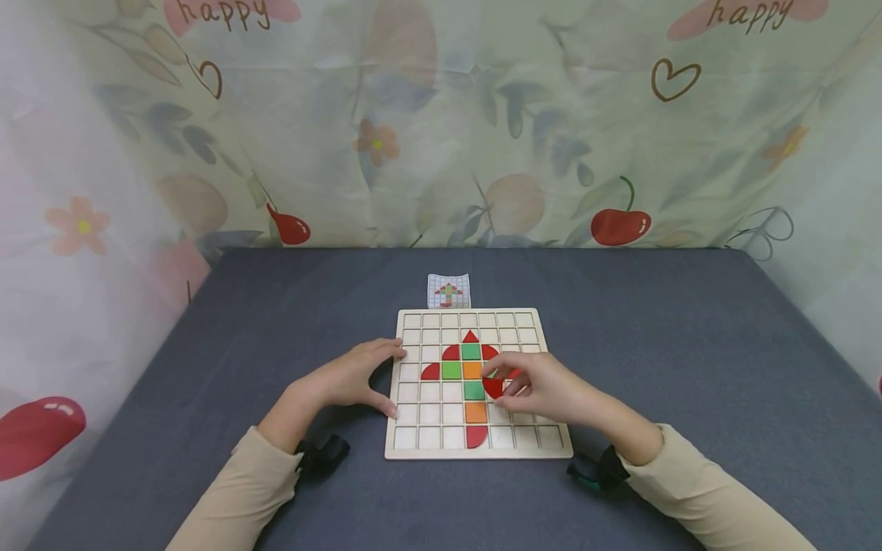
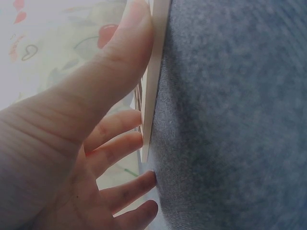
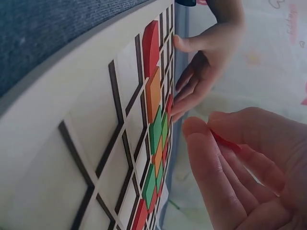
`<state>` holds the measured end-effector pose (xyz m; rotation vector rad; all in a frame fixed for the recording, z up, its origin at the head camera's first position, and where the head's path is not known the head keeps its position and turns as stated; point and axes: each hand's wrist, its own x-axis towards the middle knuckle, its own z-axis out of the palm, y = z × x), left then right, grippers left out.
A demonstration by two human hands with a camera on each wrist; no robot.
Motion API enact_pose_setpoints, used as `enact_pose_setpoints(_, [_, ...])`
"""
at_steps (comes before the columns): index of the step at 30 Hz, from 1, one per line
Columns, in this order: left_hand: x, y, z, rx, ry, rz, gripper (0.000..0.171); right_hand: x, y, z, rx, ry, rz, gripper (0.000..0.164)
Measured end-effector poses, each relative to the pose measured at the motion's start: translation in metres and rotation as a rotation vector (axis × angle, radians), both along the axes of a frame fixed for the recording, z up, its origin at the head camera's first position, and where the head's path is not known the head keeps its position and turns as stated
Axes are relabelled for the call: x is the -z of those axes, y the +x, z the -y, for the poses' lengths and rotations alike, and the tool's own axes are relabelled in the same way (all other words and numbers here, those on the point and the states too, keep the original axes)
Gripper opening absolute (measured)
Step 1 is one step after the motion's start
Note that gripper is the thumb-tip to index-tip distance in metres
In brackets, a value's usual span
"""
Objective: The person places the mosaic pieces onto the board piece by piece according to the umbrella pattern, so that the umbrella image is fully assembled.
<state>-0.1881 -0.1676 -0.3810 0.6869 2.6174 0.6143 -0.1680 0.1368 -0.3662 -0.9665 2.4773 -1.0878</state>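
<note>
A pale wooden grid board (image 1: 441, 454) lies on the table, with red, green and orange pieces set in several of its cells. My left hand (image 1: 344, 376) rests at the board's left edge, its thumb and fingers spread and touching the rim. Over the right-centre cells, my right hand (image 1: 554, 389) pinches a red piece with a curved edge (image 3: 223, 141) between thumb and fingertips, off the board. An orange square (image 1: 476, 412) and a red quarter-circle (image 1: 477, 437) sit in the lower middle column. The right hand partly covers pieces beneath it.
A small printed card (image 1: 434, 293) with a coloured grid pattern lies behind the board's far edge. Dark grey cloth (image 1: 276, 306) covers the table. A patterned curtain (image 1: 427, 176) hangs at the back, with pale fabric along both sides.
</note>
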Motion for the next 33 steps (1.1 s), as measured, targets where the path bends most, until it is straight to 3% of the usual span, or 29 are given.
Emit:
enact_pose_setpoints(10, [-0.001,0.0,0.0,0.012,0.006,-0.007,0.089,0.006,-0.001,0.009,-0.006,0.031,-0.018,0.012])
enact_pose_setpoints(21, [0.0,0.0,-0.001,0.003,-0.002,-0.003,0.09,0.01,0.005,0.025,-0.139,0.059,-0.032,0.011])
enact_pose_setpoints(33, [0.003,-0.001,-0.001,-0.012,-0.011,0.003,0.091,0.017,0.016,0.039,-0.159,0.161,-0.046,0.016])
